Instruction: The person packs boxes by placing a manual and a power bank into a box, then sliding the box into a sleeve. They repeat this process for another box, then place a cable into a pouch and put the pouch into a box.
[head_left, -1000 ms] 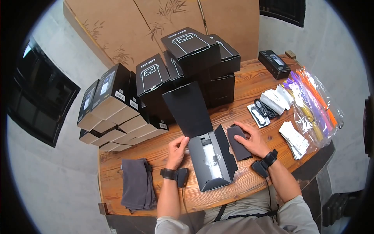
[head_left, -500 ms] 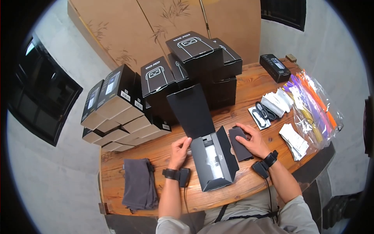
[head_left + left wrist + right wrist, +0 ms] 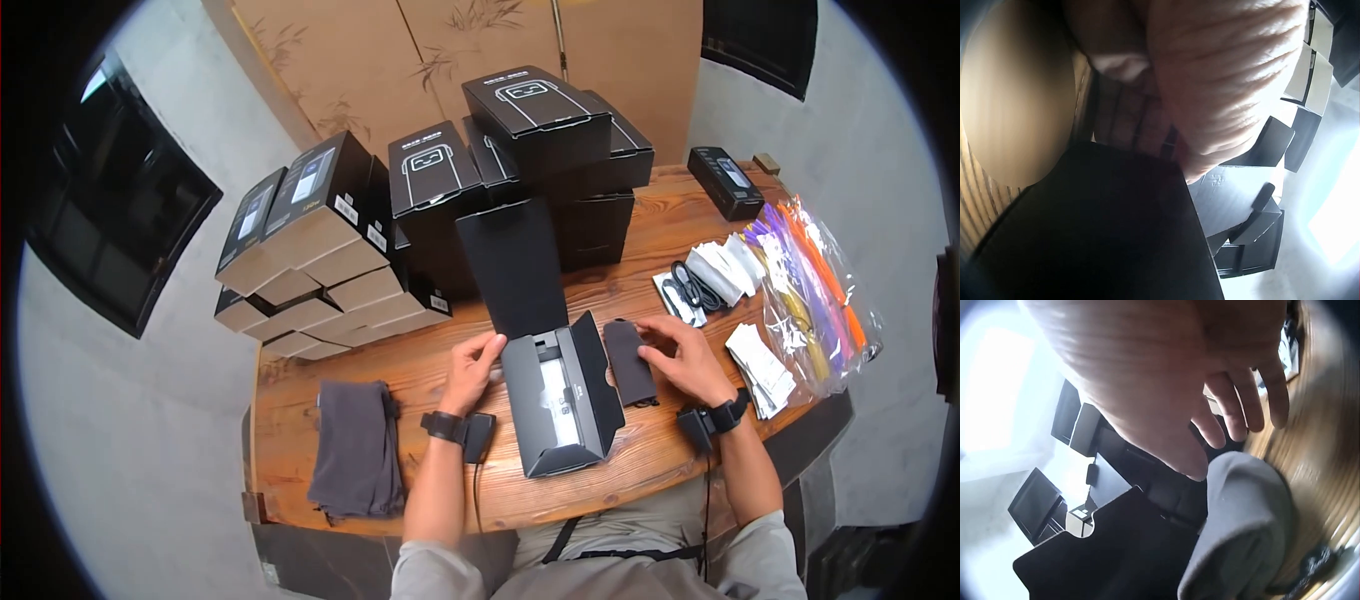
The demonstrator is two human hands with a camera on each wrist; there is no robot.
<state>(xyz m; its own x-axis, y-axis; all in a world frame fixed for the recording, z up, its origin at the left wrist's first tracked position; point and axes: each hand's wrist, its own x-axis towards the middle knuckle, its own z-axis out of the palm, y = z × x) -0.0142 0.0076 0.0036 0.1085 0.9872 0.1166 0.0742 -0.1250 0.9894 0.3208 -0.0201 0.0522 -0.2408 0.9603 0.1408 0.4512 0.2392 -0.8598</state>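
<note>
An open black box (image 3: pixel 520 400) stands on the table, its lid raised at the back and a white item (image 3: pixel 555 400) inside. At its upper left corner my left hand (image 3: pixel 468 375) holds the edge, thumb extended and fingers bent; the left wrist view shows the hand (image 3: pixel 1210 81) against the dark box wall (image 3: pixel 1116 231). Right of the box lies a dark grey pouch (image 3: pixel 630 365). My right hand (image 3: pixel 695 365) is beside the pouch's right edge, thumb tip close to it. In the right wrist view its fingers (image 3: pixel 1235 406) are spread above the pouch (image 3: pixel 1241 512).
Stacked black boxes (image 3: pixel 540 110) and pale-sided boxes (image 3: pixel 330 235) stand at the back and left. Folded grey cloths (image 3: pixel 355 445) lie front left. On the right are a coiled cable (image 3: pixel 692 288), white papers (image 3: pixel 760 370), a bag of colourful strips (image 3: pixel 815 300) and a small black box (image 3: pixel 727 183).
My right hand has slid rightward off the pouch, which it was covering in part. The head view has shifted. My left hand stays at the box corner.
</note>
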